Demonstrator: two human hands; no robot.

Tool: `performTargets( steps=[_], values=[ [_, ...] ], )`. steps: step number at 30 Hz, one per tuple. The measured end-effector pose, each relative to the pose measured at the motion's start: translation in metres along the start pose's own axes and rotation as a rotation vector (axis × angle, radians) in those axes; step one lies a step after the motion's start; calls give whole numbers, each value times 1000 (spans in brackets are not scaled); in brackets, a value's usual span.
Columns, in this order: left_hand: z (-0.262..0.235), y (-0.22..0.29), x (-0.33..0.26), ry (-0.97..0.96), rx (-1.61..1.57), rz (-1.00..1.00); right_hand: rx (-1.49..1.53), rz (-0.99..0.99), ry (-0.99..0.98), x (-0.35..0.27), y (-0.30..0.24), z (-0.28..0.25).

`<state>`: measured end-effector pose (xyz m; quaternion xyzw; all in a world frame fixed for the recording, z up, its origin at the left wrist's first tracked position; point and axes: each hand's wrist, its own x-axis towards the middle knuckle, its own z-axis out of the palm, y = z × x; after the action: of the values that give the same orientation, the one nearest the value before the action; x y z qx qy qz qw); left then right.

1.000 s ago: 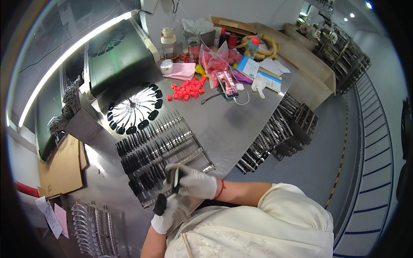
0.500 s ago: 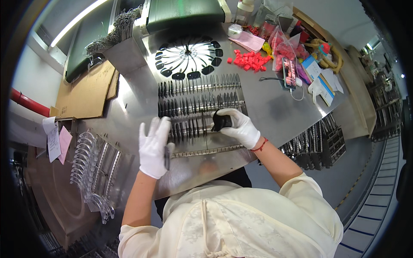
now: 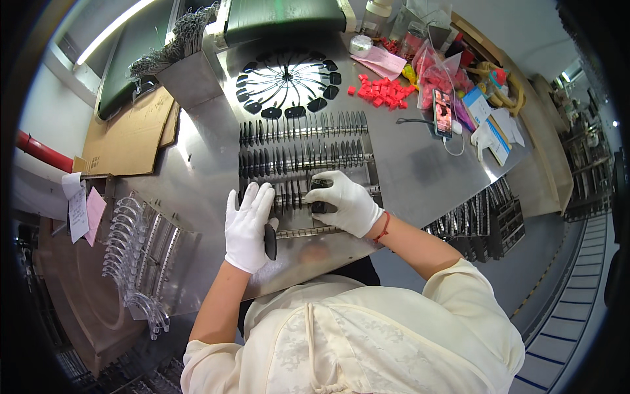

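A metal rack [image 3: 308,231] lies on the steel table in front of me, with rows of thin dark lenses [image 3: 282,161] standing on edge in it. My right hand [image 3: 351,205], in a white glove, pinches a dark lens [image 3: 321,197] over the rack's nearest row. My left hand [image 3: 246,226], gloved too, is at the near left corner of the rack with its fingers stretched forward. Another dark lens [image 3: 270,242] is tucked by its thumb and shows edge-on.
Beyond the rack, dark lens-like pieces on thin stems form a ring [image 3: 294,112]. Red blocks [image 3: 380,90], a phone [image 3: 442,115] and pink bags [image 3: 436,73] lie at the right. Cardboard [image 3: 125,141] and a rack of clear curved pieces [image 3: 125,243] are on the left.
My right hand has moved left and a little nearer with its lens, turning it over the near row. My left hand has shifted right, and its lens shows more plainly.
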<state>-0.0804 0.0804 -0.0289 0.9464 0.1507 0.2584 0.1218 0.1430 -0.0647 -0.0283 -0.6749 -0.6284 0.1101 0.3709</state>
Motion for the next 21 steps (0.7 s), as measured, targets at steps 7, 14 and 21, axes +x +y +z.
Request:
performTargets(
  steps=[7,14,21],
  values=[
    [-10,-2,-9,80,-26,-52,168,45,98,-3,8,-3],
    [-10,1,-8,147,-38,-64,174,29,35,5,8,-3],
    [-21,14,-4,123,-42,-51,-47,-174,82,0,5,1]
  ],
)
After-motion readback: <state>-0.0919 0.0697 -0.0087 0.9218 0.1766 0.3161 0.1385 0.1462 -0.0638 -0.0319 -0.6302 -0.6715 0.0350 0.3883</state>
